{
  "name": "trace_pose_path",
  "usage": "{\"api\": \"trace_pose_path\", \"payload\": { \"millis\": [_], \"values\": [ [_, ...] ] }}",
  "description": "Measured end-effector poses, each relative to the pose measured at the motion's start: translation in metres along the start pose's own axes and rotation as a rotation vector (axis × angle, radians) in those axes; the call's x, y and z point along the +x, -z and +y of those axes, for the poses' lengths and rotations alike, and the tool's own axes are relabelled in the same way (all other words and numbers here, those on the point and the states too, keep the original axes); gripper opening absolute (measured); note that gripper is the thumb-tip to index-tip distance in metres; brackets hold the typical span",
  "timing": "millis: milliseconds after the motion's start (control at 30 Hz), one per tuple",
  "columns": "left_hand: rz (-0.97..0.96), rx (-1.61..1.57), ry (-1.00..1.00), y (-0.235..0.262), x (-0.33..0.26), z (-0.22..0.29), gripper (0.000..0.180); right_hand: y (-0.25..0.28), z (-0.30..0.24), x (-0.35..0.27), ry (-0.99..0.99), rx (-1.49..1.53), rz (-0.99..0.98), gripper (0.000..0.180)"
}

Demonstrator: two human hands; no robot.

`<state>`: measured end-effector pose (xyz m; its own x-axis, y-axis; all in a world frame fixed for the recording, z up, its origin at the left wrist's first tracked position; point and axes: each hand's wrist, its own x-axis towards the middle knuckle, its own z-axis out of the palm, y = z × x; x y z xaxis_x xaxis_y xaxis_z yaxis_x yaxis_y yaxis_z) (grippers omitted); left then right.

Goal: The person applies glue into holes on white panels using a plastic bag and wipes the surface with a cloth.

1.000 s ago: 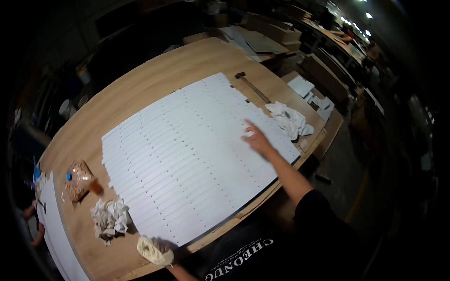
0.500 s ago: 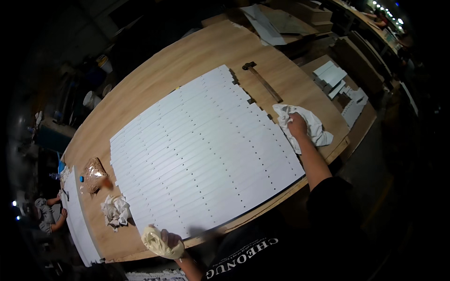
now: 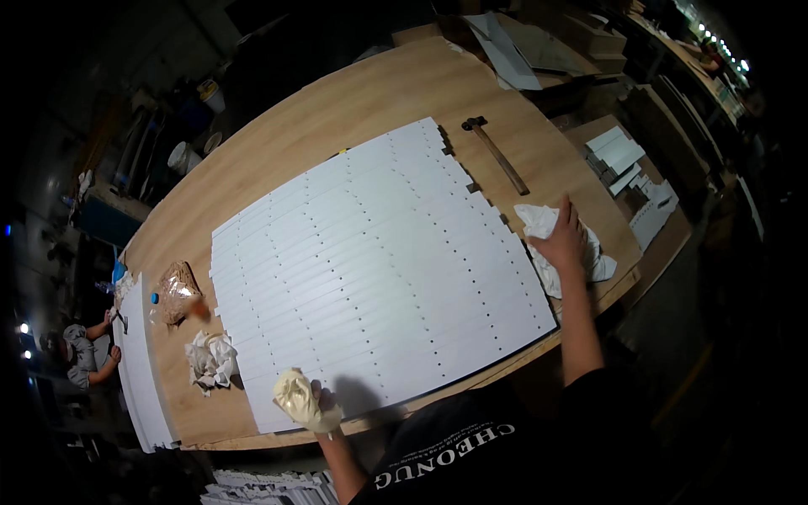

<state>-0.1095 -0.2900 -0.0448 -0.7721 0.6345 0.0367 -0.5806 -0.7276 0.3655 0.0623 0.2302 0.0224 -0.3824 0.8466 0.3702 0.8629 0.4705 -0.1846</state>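
Note:
A broad white panel [image 3: 370,286], made of narrow strips side by side with rows of small holes, lies flat on a wooden table [image 3: 337,101]. At its near left corner my left hand [image 3: 326,401] is closed around a cream-coloured crumpled bundle [image 3: 296,396], cloth or bag; the bundle hides most of the fingers. Beyond the panel's right edge my right hand [image 3: 569,242] hovers over or rests on a crumpled white cloth [image 3: 540,220]. Its thumb and fingers are stretched apart, not gripping. Whether the palm touches the cloth I cannot tell.
A hammer [image 3: 498,158] lies past the panel's far right side. To the left are a clear bag of small brown pieces [image 3: 178,290] and a crumpled white wad [image 3: 210,360]. A person [image 3: 84,358] works at a white board [image 3: 139,370] on the far left. White offcuts [image 3: 619,160] sit at right.
My right hand has let go of the white cloth and spread its fingers. My left hand with the cream bundle has moved up over the panel's corner. The whole view has shifted slightly.

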Motion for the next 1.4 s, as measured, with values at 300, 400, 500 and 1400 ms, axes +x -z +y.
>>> {"api": "trace_pose_path", "payload": {
  "millis": [300, 400, 500, 1400],
  "values": [
    [0.446, 0.011, 0.078, 0.082, 0.017, -0.020, 0.083, -0.038, -0.174, -0.084, 0.645, 0.491, -0.698, 0.055],
    [0.424, 0.008, 0.075, 0.106, 0.015, -0.002, 0.082, -0.018, -0.207, -0.089, 0.624, 0.253, -0.731, 0.059],
    [0.399, -0.077, 0.096, 0.142, 0.002, 0.003, 0.079, -0.040, -0.203, -0.104, 0.677, 0.135, -0.591, 0.070],
    [0.019, -0.335, 0.300, 0.116, 0.026, -0.006, 0.038, -0.099, 0.125, -0.078, -0.181, -0.018, -0.387, 0.032]
  ]
}}
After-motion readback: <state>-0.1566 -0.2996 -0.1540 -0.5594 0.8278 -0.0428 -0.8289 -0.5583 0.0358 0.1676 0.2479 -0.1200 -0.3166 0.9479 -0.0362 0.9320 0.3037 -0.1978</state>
